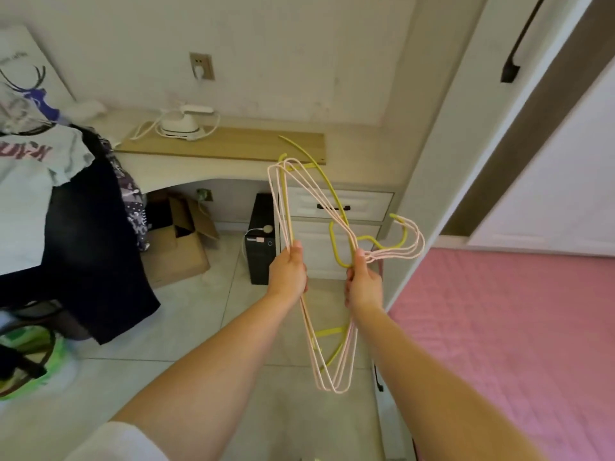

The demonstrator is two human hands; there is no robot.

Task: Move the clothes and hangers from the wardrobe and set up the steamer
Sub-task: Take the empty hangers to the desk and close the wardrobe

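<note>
Left hand (pixel 288 273): curled round the straight bars of the thin pale-pink wire hangers (pixel 336 367), knuckles toward the camera, arm stretched forward from a white sleeve (pixel 116 444).
Right hand (pixel 363 285): pinching the bundle at the necks, where the hooks begin; thumb up, bare forearm extended.
Pale-pink wire hangers: several, slim and smooth, nested together, held tilted in the air between both hands; rounded shoulders point up-left and down, hooks curl out to the right.
Yellow-green plastic hanger (pixel 336 247): thicker, glossy, tangled within the pink ones; one long curved arm rises above the bundle.
White handheld garment steamer (pixel 182 123): small, rounded, sitting on the pale wooden desktop (pixel 233 146) with its white cord looped beside it, well apart from the hands.
Clothes (pixel 36 181): a light printed T-shirt over dark garments, draped in a heap at the left edge.
Open room: grey tiled floor (pixel 199 327) below the arms; black computer tower (pixel 261 241) and open brown cardboard box (pixel 179 241) under the desk ahead.
Right side: pink quilted bed cover (pixel 515 344), close to the right forearm; white wardrobe door with a black bar handle (pixel 519 41) above it.
</note>
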